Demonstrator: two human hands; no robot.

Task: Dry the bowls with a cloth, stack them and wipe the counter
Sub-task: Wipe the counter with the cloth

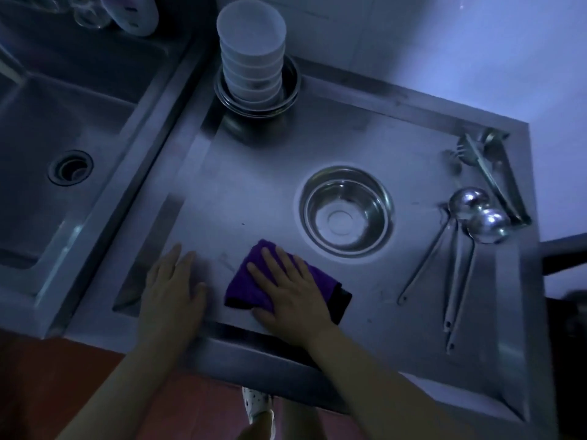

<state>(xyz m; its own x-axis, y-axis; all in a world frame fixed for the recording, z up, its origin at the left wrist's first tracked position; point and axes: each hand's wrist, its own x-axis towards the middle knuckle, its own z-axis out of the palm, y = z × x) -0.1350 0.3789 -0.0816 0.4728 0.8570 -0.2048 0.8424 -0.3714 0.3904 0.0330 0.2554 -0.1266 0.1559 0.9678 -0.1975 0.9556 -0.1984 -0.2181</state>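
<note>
The right hand (287, 289) lies flat on the purple cloth (251, 282) with its fingers straight and a little apart, and it presses the cloth onto the steel counter (254, 198). It does not grip the cloth; only the palm and the fingers hold it down. The left hand (173, 289) rests on the bare counter just beside the cloth, also flat, with the fingers close together and nothing under them.

The white bowls (251, 55) stand in one tall stack far beyond the fingertips, in the back corner, inside some steel dishes (287, 98). So I judge that the drying and the stacking are done and the wiping is the step now.

One more steel bowl (346, 209) stands alone ahead of the right fingers, to their right, apart from the cloth. Farther right, three ladles (457, 249) and some other utensils (489, 166) lie along the edge.

Some risks remain. If the wipe goes forward and to the right, the cloth can push the single bowl, which probably slides easily on the steel. A long stroke can also catch the ladle handles and scatter them. The stack looks high and narrow, so a knock near its base may tip it. Because the cloth is only pressed, it may bunch up or slip from under the palm.
</note>
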